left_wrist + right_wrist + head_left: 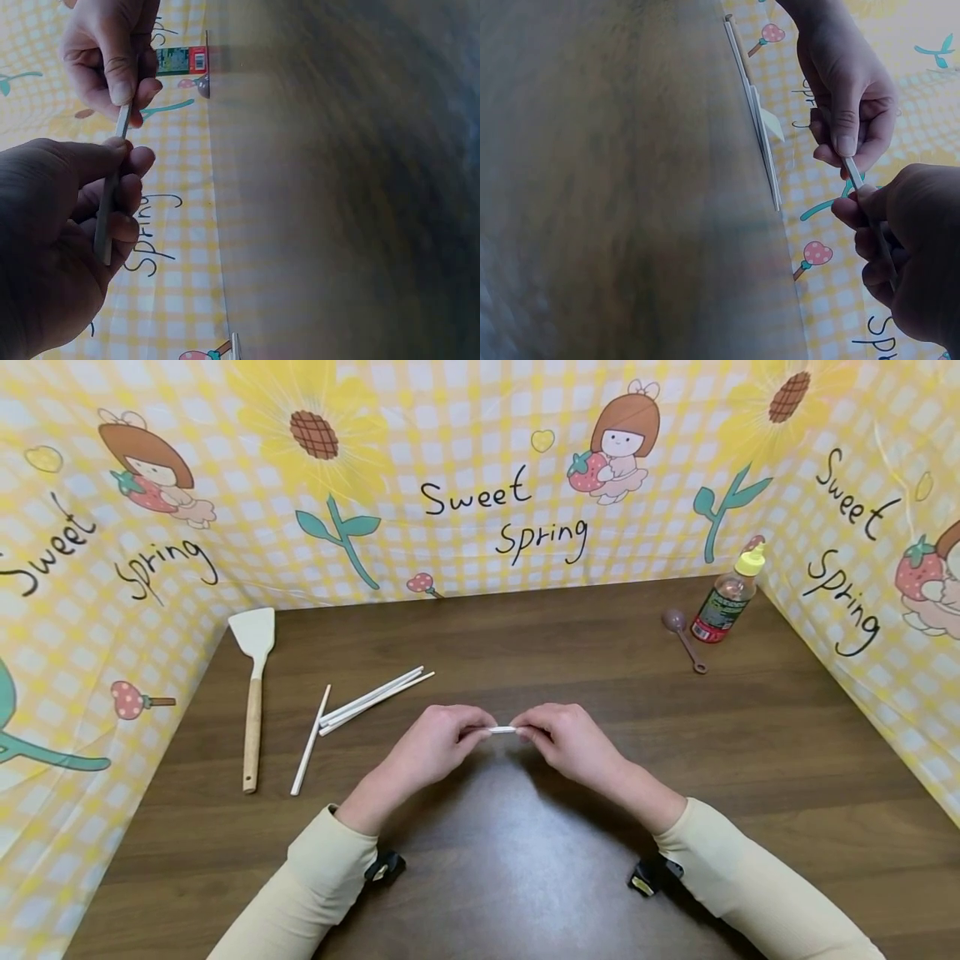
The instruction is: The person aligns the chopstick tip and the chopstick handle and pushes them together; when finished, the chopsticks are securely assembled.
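Observation:
In the head view my left hand [442, 737] and right hand [570, 739] meet above the middle of the table, pinching one white chopstick [502, 729] from both sides. Only a short piece shows between the fingertips there. The left wrist view shows the chopstick [109, 202] running back along the curled fingers of the left hand [56, 225]. From the right wrist view, its other part lies under the fingers of the right hand [922, 240], mostly hidden. Thumb and fingers of each hand close on it, a small gap apart.
Several white chopsticks [375, 700] lie left of the hands, one of them [310, 743] apart. Farther left is a spatula [253, 710] with a wooden handle. A brown spoon [681, 631] and a yellow-capped squeeze bottle [722, 602] stand at the back right. Patterned cloth [465, 552] walls the table.

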{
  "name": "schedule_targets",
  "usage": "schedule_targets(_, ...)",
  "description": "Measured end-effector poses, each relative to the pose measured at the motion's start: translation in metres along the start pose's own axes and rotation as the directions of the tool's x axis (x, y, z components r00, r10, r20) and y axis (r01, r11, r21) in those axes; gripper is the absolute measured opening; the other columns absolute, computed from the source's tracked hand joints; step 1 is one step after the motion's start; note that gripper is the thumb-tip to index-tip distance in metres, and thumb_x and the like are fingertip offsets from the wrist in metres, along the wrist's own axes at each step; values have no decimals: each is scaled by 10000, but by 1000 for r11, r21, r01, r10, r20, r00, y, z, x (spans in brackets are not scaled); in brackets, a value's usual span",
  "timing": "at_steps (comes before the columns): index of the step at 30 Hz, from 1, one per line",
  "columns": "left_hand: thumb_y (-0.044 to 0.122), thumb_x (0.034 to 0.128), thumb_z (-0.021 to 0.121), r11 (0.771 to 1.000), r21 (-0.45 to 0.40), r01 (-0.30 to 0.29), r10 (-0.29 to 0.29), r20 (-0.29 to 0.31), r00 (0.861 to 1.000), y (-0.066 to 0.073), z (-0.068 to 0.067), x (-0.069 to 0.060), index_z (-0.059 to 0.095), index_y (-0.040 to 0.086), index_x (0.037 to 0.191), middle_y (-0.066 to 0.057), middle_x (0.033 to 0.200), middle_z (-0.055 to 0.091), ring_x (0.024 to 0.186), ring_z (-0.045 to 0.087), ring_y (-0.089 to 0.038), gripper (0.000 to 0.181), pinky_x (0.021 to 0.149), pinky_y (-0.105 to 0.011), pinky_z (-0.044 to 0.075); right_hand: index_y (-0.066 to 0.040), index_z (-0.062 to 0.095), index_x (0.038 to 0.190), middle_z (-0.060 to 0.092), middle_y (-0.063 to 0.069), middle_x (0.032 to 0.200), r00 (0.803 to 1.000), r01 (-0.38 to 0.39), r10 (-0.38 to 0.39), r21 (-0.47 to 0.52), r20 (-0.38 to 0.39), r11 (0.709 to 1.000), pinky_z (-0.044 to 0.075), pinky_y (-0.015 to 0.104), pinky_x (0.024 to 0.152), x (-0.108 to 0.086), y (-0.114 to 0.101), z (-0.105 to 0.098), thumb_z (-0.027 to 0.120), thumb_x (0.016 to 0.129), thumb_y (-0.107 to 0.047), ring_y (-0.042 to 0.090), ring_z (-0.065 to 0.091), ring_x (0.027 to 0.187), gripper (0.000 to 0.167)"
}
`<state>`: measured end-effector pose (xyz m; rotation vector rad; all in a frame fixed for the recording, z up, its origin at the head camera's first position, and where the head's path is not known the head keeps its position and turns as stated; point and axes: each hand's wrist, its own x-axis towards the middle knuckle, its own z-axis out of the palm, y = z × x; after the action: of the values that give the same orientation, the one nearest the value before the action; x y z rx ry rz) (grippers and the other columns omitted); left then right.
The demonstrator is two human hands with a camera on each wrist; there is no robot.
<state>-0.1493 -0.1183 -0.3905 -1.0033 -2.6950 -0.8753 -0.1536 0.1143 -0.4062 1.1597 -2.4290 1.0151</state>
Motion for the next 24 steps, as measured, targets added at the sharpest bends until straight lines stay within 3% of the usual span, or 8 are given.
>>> schedule_targets(7,76,929,738,998,-24,51,-50,47,998,-1,0,-1,751,84,961,36,839,695,712,574,-77,36,673,-279,500,-69,769,969,708,-14,854,1000,-29,30,-39,10,999,494,311,677,-1,1,2,764,896,-50,126,578,746,75)
schedule_targets(10,79,932,735,996,-20,81,-80,57,995,-4,-1,-1,738,96,967,31,825,681,703,559,-87,39,665,-284,490,-85,768,975,714,-14,902,999,-50,50,-55,-12,997,501,335,731,0,2,2,768,901,-82,147,593,816,74)
schedule_targets(16,73,919,744,988,9,152,-152,20,988,-18,-2,-2,713,107,943,45,789,664,689,563,-94,52,661,-307,491,-53,745,988,683,68,1114,984,-58,49,-45,-171,997,455,424,933,1,6,0,732,926,-74,259,584,1061,67)
schedule_targets(20,71,920,739,979,15,201,-201,4,980,-26,-4,-3,711,100,951,45,780,658,694,565,-118,52,678,-326,488,-59,738,945,674,55,1122,965,-43,37,-19,-259,999,445,414,913,2,7,0,716,921,-37,260,577,1049,39)
schedule_targets(24,76,921,735,972,36,233,-232,-13,973,-33,-9,-4,714,69,947,15,816,675,726,580,-147,34,711,-352,491,-58,732,938,677,53,1114,960,-31,28,-6,-279,1000,438,411,913,2,7,-1,711,921,-35,256,581,1042,36)
